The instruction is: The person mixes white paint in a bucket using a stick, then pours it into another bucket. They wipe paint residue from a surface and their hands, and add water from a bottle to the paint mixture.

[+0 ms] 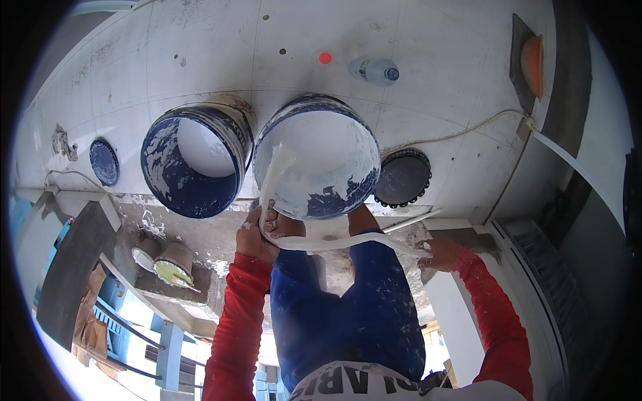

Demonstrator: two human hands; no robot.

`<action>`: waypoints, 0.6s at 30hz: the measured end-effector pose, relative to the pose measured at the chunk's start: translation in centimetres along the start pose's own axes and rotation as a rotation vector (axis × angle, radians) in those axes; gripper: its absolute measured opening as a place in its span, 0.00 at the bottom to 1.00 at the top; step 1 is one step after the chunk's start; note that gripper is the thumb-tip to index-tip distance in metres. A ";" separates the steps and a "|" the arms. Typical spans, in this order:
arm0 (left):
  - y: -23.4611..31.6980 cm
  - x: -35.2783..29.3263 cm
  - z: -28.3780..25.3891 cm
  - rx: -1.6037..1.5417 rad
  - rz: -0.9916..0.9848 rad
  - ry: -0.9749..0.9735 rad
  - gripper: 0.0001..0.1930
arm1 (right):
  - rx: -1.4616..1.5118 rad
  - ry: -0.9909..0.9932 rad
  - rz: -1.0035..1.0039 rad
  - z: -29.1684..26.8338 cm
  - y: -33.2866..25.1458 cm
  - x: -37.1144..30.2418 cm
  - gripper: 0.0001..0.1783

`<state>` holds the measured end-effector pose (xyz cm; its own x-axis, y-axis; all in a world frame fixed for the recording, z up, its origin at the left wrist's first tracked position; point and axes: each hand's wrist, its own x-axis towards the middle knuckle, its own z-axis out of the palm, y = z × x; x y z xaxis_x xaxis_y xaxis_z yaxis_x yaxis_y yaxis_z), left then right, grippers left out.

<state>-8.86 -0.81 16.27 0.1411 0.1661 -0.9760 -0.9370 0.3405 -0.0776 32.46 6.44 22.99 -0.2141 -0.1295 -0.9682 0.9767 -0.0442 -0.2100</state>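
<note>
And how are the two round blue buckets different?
The left round blue bucket shows lots of blue inside; the right round blue bucket looks mostly white inside. In view, a long white strip overlaps the right bucket's opening, not the left's. Both hold white stuff.

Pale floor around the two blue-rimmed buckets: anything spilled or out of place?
Yes: a ragged grey blotch marks the pale floor at far left, beside the round blue lid. It looks like spillage, though I can't tell what.

Wrinkled red sleeves point(235, 321); white-flecked blue shorts point(344, 321); white shirt point(374, 374), dark lettering point(349, 381)
</note>
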 end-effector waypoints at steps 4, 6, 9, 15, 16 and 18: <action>-1.0 1.2 0.3 0.071 0.057 0.064 0.12 | 0.167 0.121 0.200 1.6 3.8 -7.8 0.24; -2.0 2.2 0.0 0.029 0.083 0.143 0.11 | 0.174 0.224 0.136 2.3 4.2 -12.4 0.25; -3.5 2.7 1.4 0.037 0.115 0.141 0.11 | 0.465 0.502 -0.011 5.5 5.3 -18.3 0.29; -2.9 0.9 3.4 -0.072 0.128 0.081 0.18 | 0.546 0.461 0.001 4.8 -2.6 -27.3 0.30; -3.6 -0.8 5.0 -0.097 0.108 0.050 0.20 | 0.765 0.521 -0.049 5.8 -3.5 -28.7 0.25; -4.8 -5.1 7.5 -0.156 0.035 0.015 0.28 | 0.759 0.617 -0.107 5.7 -6.7 -31.2 0.22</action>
<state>-2.65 3.61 23.12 0.1035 0.1612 -0.9815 -0.9798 0.1864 -0.0727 32.47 5.08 55.39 -0.0439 0.4429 -0.8955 0.6371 -0.6780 -0.3665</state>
